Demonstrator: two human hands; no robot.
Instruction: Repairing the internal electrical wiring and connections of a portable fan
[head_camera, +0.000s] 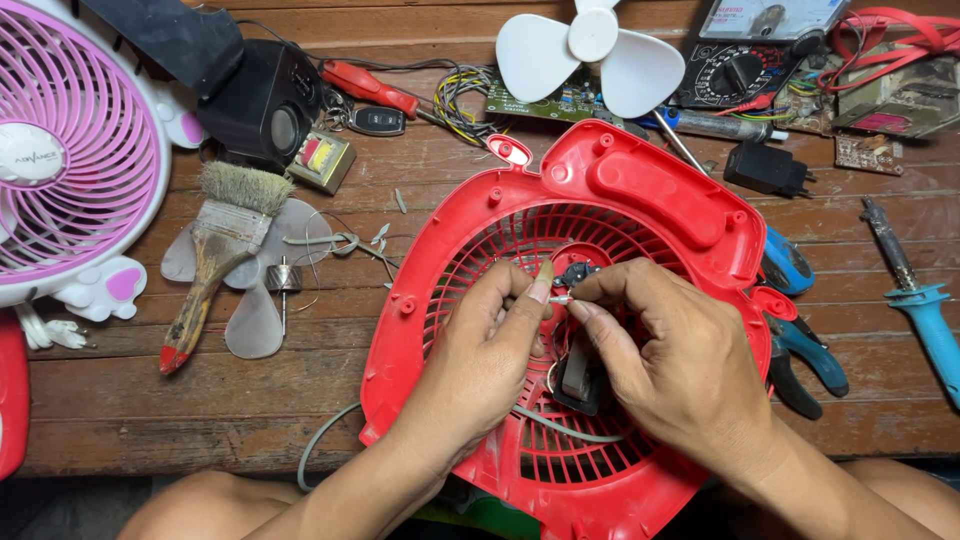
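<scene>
Left hand (490, 345): over the middle of the red fan housing (640, 190), thumb and forefinger pinched on a small metal part (560, 297) at the hub.
Right hand (665, 350): coming in from the right, fingertips pinched on that same small part, meeting the left thumb right there.
Small metal part: tiny, silvery, squeezed between both hands; what it is exactly, too small to tell.
Red fan housing: lying flat on the wooden table (130, 390), grille side up, its near edge hanging over the table edge towards the person's knees.
Hub: a little dark piece (577, 272) shows just above the fingertips, and a dark block (578, 378) sits below, between the two palms.
Grey cable (325, 440): runs out from under the left wrist and curls off the near table edge.
Left of the housing: a worn paintbrush (215, 250) lies across a clear fan blade (255, 320); beyond them, a pink and white fan (70, 160).
Top of the table: a white fan blade (592, 50), a green circuit board (540, 100), a red-handled screwdriver (370, 88), a meter with a dial (745, 55).
Right of the housing: blue-handled pliers (805, 355) just beside its rim, and a blue-handled soldering iron (915, 295) further out.
</scene>
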